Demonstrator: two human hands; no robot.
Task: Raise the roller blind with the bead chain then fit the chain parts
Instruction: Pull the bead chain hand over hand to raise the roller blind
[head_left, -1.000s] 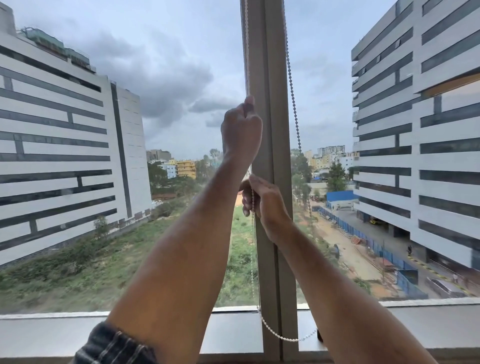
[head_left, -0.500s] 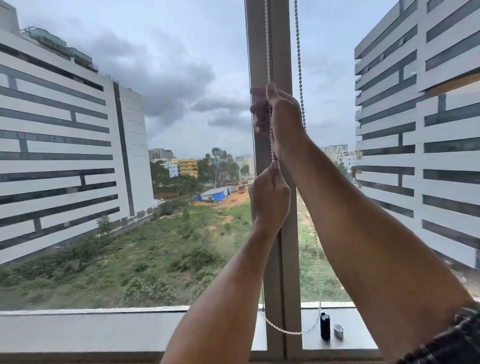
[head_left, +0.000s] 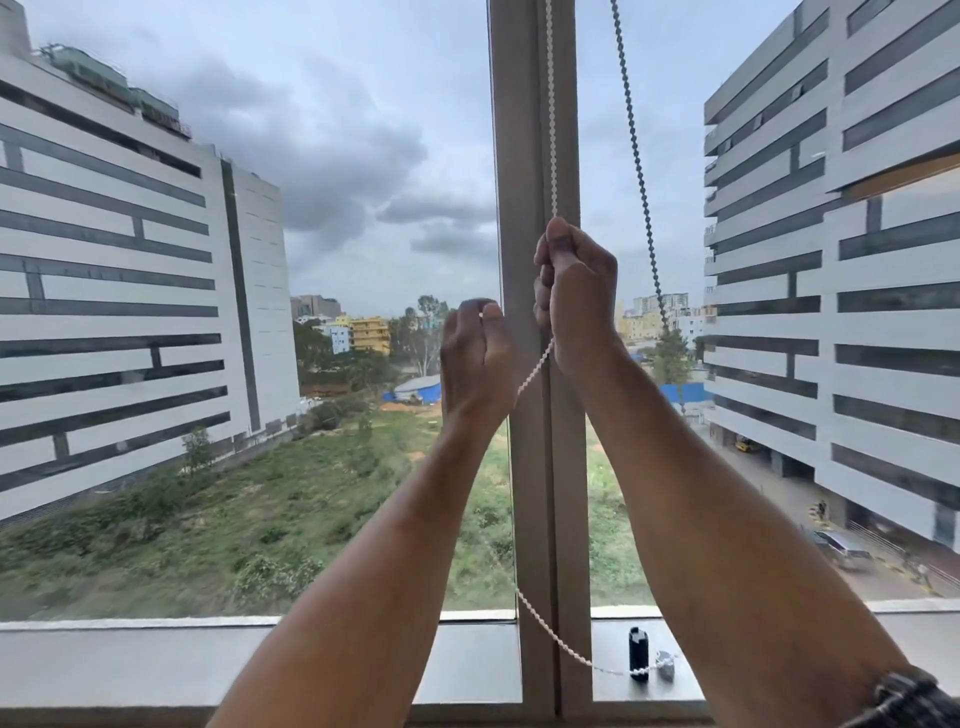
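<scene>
Item: white plastic bead chain (head_left: 551, 104), looped. One run hung taut down the front of the tall grey metal window mullion (head_left: 524, 156), passing through a fist, then slack below and curving to the sill. Second run seen dark against the sky to the right, slanting down and away. Loop bottom resting near the sill's right part.

Right hand (head_left: 576, 296): raised in front of the mullion, fingers curled shut round the taut chain run, thumb on top. Placed high, apparently to give a long downward pull.

Left hand (head_left: 475, 358): lower and just left of the mullion, fingers loosely curled, half-closed. Chain trailing past its right edge; whether actually touching or pinched, cannot tell. Positioned, by appearance, to take the next grip in a hand-over-hand pull.

Grey flat window sill (head_left: 156, 660): bearing two small parts right of the mullion — a black upright plastic cylinder (head_left: 638, 652) and, just beside it, a small silver-grey metal piece (head_left: 665, 666). Likely the chain parts set by for later fitting; exact type too small to tell.

Roller blind: not in view; fabric edge above the frame's top. Glass fully uncovered within view.

Stage, as judged: raising in hand or near done; fitting not yet begun.
</scene>
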